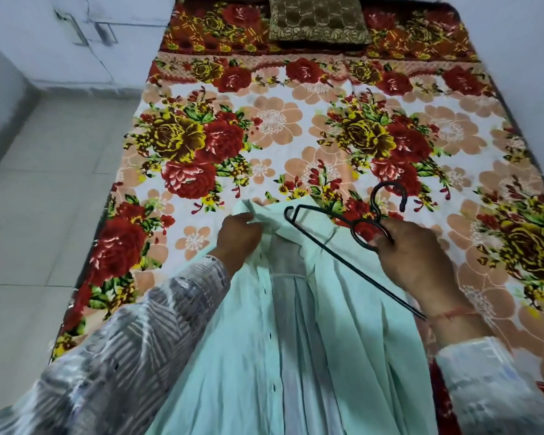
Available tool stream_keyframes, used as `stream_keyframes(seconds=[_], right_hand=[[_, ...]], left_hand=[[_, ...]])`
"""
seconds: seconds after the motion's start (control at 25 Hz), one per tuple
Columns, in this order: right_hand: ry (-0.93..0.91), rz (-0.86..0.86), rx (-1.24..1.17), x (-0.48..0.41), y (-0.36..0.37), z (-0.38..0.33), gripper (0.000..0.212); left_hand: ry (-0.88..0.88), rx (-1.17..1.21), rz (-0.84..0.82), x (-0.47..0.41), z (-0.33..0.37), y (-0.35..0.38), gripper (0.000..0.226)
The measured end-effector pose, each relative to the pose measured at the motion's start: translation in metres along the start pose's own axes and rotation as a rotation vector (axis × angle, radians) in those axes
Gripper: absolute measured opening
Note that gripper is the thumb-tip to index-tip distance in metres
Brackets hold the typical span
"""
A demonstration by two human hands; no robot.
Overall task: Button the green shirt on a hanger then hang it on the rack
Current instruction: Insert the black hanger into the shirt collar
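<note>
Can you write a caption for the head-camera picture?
Left hand grips the collar of the pale green shirt; right hand holds a thin black hanger over it, above a flowery bedspread.

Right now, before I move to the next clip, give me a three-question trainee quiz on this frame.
1. True or false: the shirt is fully buttoned.
2. Which hand grips the hanger? A left, B right, C both.
3. What lies at the far end of the bed?
Key: 1 false, the front is open; 2 B, the right hand; 3 a pillow.
</note>
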State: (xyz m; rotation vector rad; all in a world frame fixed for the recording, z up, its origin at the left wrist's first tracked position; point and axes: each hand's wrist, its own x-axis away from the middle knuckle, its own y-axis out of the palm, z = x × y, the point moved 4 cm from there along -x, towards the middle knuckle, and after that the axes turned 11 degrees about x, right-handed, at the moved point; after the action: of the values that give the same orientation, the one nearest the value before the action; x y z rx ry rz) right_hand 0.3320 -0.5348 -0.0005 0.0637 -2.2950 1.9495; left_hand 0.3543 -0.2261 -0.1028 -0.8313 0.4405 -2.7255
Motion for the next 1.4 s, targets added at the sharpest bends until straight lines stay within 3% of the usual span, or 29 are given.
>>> stream_keyframes(seconds=[0.08, 0.2, 0.28, 0.48, 0.76, 0.84, 0.88, 1.0, 1.04, 1.2, 1.4], right_hand=[[-0.038, -0.048, 0.034, -0.015, 0.0, -0.006, 0.021], [-0.124, -0.102, 0.1, -0.036, 0.005, -0.024, 0.024], [-0.158, -0.135, 0.173, -0.05, 0.012, -0.038, 0.024], [-0.276, -0.216, 0.128, -0.073, 0.031, -0.082, 0.019], [-0.345, -0.472, -0.11, -0.065, 0.09, -0.158, 0.013], [-0.366, -0.455, -0.096, -0.066, 0.099, -0.167, 0.013], [-0.374, -0.425, -0.088, -0.068, 0.1, -0.169, 0.012], [-0.406, -0.31, -0.028, -0.075, 0.094, -0.167, 0.02], [-0.431, -0.309, -0.024, -0.076, 0.093, -0.168, 0.02], [-0.445, -0.298, -0.162, -0.072, 0.093, -0.163, 0.02], [-0.404, -0.144, -0.405, -0.056, 0.101, -0.137, 0.022]], left_hand=[[0.054, -0.031, 0.059, 0.001, 0.006, -0.006, 0.023], [0.179, 0.006, 0.218, 0.012, 0.019, -0.03, 0.035], [0.221, -0.002, 0.223, 0.019, 0.027, -0.043, 0.022], [0.144, 0.379, -0.024, 0.022, 0.041, -0.043, 0.021], [-0.028, 0.556, -0.34, 0.033, 0.025, -0.014, 0.019], [-0.048, 0.532, -0.345, 0.037, 0.016, -0.014, 0.005], [0.004, 0.443, -0.27, 0.035, 0.014, -0.019, 0.007], [0.271, 0.012, 0.145, 0.013, 0.014, -0.042, 0.043], [0.296, -0.078, 0.216, 0.006, 0.018, -0.045, 0.054], [0.202, -0.113, 0.088, -0.016, 0.019, -0.031, 0.042], [0.126, 0.196, -0.01, -0.022, 0.004, -0.015, 0.024]])
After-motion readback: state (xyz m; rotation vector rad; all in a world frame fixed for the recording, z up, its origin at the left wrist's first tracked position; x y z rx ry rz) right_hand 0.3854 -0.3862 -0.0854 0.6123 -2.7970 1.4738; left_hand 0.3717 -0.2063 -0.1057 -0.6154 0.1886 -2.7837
